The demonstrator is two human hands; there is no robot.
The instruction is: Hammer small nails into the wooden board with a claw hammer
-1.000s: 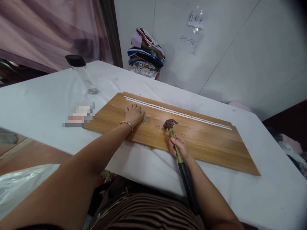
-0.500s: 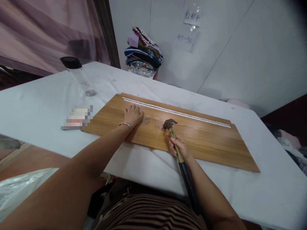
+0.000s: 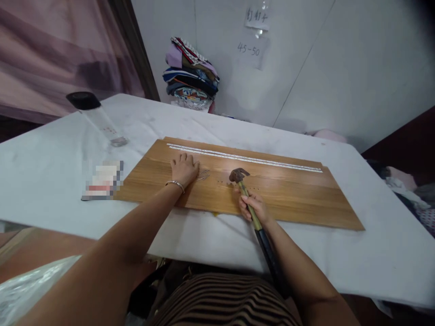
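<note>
My right hand (image 3: 253, 206) is wrapped round the handle of a claw hammer (image 3: 249, 203), well up toward its rusty head. That head hovers over or rests on the wooden board (image 3: 299, 194); I cannot tell which. My left hand (image 3: 184, 168) lies palm down on the board's left part, fingers apart and a little bent, their tips partly hidden. Right beside its fingers is a small pile of loose nails (image 3: 204, 174). Near the hammer head, a row of small dark dots (image 3: 253, 188), perhaps nail heads or holes, runs along the board.
Two white measuring strips (image 3: 244, 157) run along the board's far side. To the left, on the white-covered table (image 3: 142, 122), are a tilted-looking clear bottle (image 3: 105, 127) with a black cap and a blurred-out flat object (image 3: 103, 180). Folded clothes (image 3: 192, 77) are stacked by the wall.
The camera view has turned slightly, shifting the board and table in the picture. Both hands, the hammer and the nails keep nearly the same places on the board.
</note>
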